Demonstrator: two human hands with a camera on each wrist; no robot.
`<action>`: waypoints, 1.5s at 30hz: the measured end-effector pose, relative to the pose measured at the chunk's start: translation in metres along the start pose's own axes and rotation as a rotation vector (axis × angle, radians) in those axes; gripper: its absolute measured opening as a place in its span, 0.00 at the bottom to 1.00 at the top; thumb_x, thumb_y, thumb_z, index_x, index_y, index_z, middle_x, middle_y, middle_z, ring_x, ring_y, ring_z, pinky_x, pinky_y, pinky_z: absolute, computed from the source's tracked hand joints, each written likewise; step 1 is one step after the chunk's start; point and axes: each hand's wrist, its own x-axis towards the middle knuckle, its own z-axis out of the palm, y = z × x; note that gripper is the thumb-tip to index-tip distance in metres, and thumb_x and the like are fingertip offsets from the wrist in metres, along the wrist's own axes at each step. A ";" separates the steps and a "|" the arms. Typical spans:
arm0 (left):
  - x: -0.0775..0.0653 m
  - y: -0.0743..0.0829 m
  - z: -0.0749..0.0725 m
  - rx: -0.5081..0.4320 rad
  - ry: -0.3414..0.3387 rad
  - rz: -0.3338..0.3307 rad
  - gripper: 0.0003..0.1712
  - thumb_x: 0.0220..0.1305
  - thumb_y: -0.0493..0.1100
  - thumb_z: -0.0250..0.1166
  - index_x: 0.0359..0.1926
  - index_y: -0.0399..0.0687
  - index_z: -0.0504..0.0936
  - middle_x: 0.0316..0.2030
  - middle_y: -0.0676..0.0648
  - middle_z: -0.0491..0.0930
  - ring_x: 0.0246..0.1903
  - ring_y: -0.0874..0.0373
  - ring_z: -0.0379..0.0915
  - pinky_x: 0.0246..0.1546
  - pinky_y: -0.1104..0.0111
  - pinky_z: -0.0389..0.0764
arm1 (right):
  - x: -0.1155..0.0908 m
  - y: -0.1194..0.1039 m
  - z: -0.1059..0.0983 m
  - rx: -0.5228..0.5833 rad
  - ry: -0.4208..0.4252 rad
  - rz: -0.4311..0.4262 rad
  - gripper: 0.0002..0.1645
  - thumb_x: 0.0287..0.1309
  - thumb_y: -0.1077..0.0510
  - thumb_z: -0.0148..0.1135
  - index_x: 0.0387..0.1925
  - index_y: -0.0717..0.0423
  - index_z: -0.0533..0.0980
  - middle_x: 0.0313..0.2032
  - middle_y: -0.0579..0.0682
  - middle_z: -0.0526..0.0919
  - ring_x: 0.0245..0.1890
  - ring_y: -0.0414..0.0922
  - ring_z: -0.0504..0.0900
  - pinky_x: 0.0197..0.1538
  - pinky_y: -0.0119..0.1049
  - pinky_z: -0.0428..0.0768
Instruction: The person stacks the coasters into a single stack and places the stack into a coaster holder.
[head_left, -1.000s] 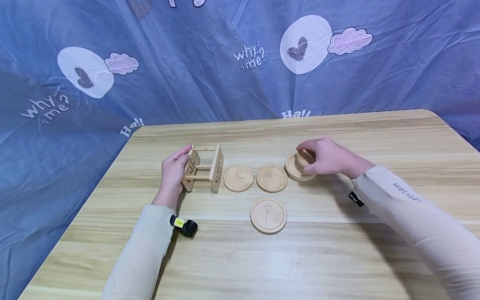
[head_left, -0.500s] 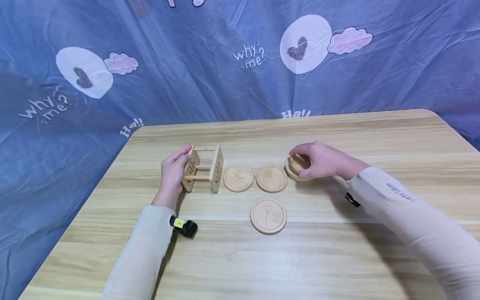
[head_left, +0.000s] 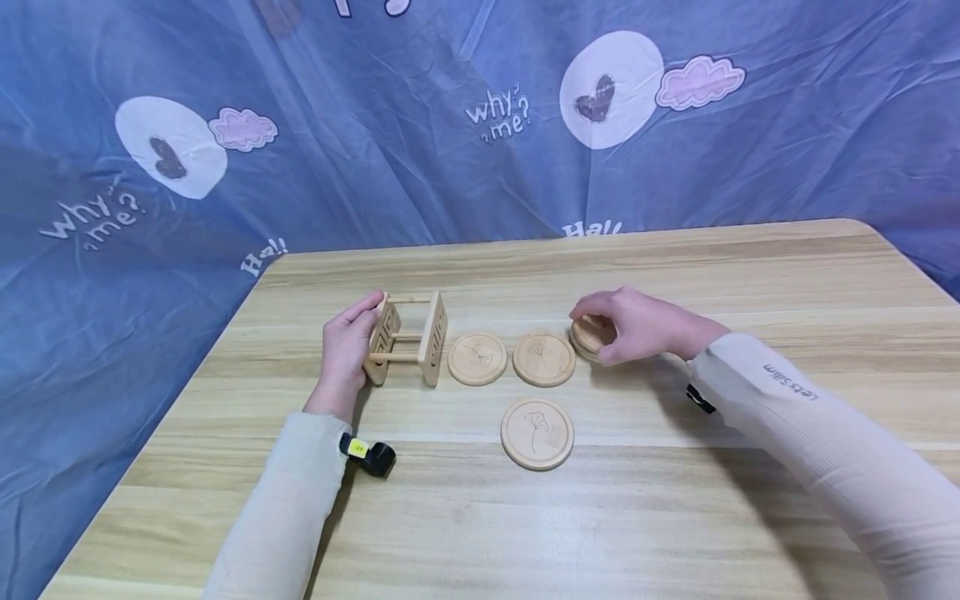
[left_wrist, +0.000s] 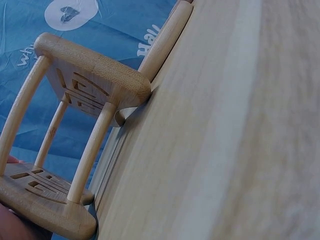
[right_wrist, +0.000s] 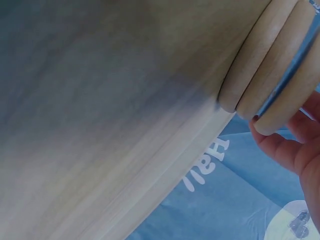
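My left hand point(head_left: 345, 346) grips the left side panel of a wooden coaster rack point(head_left: 431, 342), which stands on the table. The rack has two carved end panels joined by round bars, seen close in the left wrist view. My right hand point(head_left: 645, 325) pinches a round wooden coaster point(right_wrist: 295, 90) by its edge, thumb and fingers on opposite sides. Below the pinched coaster lie two stacked coasters point(right_wrist: 250, 60); a narrow gap shows between it and them in the right wrist view. My palm hides part of this pile from the head view.
Between rack and pile, two coasters with engraved ginkgo leaves, a left one point(head_left: 477, 359) and a right one point(head_left: 543, 360), lie flat side by side. Another engraved coaster point(head_left: 537, 434) is nearer the front. A blue printed cloth point(head_left: 420, 133) hangs behind the wooden table point(head_left: 645, 517).
My right hand has shifted left with the coaster, bringing it from the pile's right side to over the pile. My left hand and the rack have stayed put.
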 end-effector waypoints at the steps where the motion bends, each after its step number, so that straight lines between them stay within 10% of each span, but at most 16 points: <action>1: 0.000 0.000 0.000 0.002 0.000 -0.003 0.21 0.60 0.35 0.56 0.55 0.43 0.77 0.58 0.48 0.73 0.60 0.62 0.65 0.58 0.73 0.69 | 0.000 0.000 0.001 -0.001 0.002 -0.007 0.31 0.31 0.64 0.61 0.46 0.63 0.75 0.31 0.46 0.75 0.27 0.41 0.70 0.30 0.30 0.71; 20: 0.000 0.001 0.000 0.008 -0.007 -0.013 0.20 0.60 0.36 0.56 0.55 0.43 0.77 0.58 0.49 0.74 0.60 0.61 0.65 0.57 0.72 0.70 | -0.002 0.000 -0.004 -0.027 -0.065 0.017 0.36 0.35 0.63 0.64 0.54 0.63 0.72 0.51 0.59 0.77 0.42 0.47 0.75 0.48 0.44 0.76; 28: 0.001 0.002 -0.001 0.021 -0.009 -0.013 0.21 0.60 0.36 0.56 0.55 0.44 0.77 0.59 0.50 0.73 0.61 0.61 0.64 0.59 0.72 0.68 | -0.004 -0.001 -0.011 0.009 -0.108 0.064 0.45 0.41 0.57 0.68 0.64 0.63 0.63 0.64 0.69 0.61 0.63 0.64 0.60 0.64 0.60 0.58; 45: 0.001 0.000 0.000 -0.007 0.008 0.012 0.20 0.60 0.35 0.56 0.54 0.42 0.77 0.58 0.47 0.74 0.59 0.61 0.66 0.57 0.73 0.69 | -0.001 -0.039 -0.003 0.089 -0.024 -0.069 0.42 0.41 0.58 0.73 0.60 0.63 0.68 0.61 0.65 0.68 0.61 0.59 0.67 0.63 0.52 0.65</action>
